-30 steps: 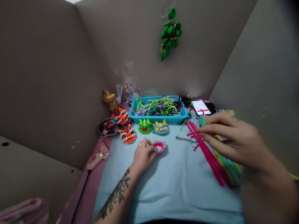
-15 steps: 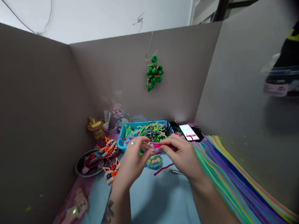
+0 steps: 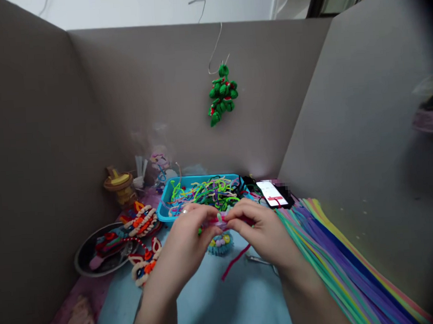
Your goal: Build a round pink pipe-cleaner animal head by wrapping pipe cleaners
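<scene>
Between my two hands is a small pink and lilac piece of pipe cleaner work (image 3: 220, 219) with a pale green bit on it. My left hand (image 3: 195, 228) pinches its left side between thumb and fingers. On the right side, the thumb and forefinger of my right hand (image 3: 255, 224) close on the same piece. A magenta pipe cleaner (image 3: 234, 262) trails below my right hand; where its upper end goes is hidden. Just beneath my hands sits a round blue fuzzy piece (image 3: 220, 246) with yellow and lilac balls on top.
Behind my hands stands a blue tray (image 3: 163, 215) of pipe cleaner scraps. To the left are a metal bowl (image 3: 84, 270) and orange-and-cream figures (image 3: 145, 266). A phone (image 3: 272, 194), scissors-like metal tool (image 3: 258, 260) and long coloured pipe cleaners (image 3: 328, 258) lie right. A green ornament (image 3: 222, 95) hangs ahead.
The view has tilted down and shifted a little. My hands have drawn closer together around the pink piece, and both still grip it.
</scene>
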`<move>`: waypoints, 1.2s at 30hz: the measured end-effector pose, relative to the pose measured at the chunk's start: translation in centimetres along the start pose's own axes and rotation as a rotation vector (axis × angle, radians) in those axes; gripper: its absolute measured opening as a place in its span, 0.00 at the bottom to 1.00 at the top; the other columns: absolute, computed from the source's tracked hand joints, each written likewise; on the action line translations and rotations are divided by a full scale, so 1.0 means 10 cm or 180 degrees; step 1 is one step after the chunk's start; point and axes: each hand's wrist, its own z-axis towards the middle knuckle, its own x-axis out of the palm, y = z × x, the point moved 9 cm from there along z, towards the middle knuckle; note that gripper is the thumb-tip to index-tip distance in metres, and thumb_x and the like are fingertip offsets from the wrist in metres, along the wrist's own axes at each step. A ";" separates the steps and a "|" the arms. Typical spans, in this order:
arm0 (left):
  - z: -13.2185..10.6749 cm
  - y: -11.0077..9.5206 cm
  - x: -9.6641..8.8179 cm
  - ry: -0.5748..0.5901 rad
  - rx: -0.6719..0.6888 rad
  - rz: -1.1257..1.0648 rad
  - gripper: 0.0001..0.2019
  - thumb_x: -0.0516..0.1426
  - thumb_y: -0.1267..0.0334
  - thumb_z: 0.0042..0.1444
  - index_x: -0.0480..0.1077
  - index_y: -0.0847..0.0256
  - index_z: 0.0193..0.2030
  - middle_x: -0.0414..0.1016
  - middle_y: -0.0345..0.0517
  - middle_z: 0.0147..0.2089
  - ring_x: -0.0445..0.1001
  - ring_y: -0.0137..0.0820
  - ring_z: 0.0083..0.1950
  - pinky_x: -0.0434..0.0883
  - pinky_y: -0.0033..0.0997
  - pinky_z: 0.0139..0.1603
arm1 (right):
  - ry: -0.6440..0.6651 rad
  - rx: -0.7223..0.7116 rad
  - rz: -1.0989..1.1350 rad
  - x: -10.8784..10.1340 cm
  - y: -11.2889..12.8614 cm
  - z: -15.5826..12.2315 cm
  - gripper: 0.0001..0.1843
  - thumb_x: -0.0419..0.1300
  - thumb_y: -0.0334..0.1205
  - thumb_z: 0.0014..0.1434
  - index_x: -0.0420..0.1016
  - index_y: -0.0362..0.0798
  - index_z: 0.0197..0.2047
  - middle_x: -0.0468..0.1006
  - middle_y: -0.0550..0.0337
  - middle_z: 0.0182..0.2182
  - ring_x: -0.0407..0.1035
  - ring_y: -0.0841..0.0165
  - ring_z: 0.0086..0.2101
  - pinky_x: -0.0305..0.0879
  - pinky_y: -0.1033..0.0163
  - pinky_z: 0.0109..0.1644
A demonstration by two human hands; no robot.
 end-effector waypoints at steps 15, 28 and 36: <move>-0.02 -0.27 -0.05 -0.0254 0.0407 -0.0033 0.04 0.56 0.63 0.57 0.71 0.58 0.37 0.74 0.42 0.36 0.69 0.32 0.39 0.66 0.33 0.42 | 0.0076 -0.0098 -0.0295 -0.04 0.11 -0.04 0.05 0.56 0.33 0.58 0.71 0.50 0.32 0.65 0.56 0.45 0.62 0.63 0.50 0.59 0.55 0.54; 0.04 -0.34 0.00 -0.0319 0.0449 -0.0034 0.07 0.59 0.67 0.54 0.69 0.58 0.40 0.73 0.43 0.39 0.69 0.32 0.42 0.65 0.33 0.44 | 0.0106 -0.0361 -0.0166 -0.08 0.18 -0.04 0.08 0.52 0.26 0.58 0.62 0.48 0.31 0.66 0.59 0.34 0.62 0.68 0.38 0.60 0.62 0.42; 0.03 -0.28 0.05 -0.0123 0.0361 -0.0292 0.03 0.58 0.65 0.56 0.71 0.59 0.38 0.74 0.41 0.35 0.71 0.29 0.37 0.66 0.29 0.39 | -0.0092 -0.0502 -0.0519 -0.21 0.22 -0.04 0.06 0.55 0.28 0.59 0.68 0.48 0.32 0.67 0.57 0.40 0.62 0.65 0.44 0.58 0.59 0.49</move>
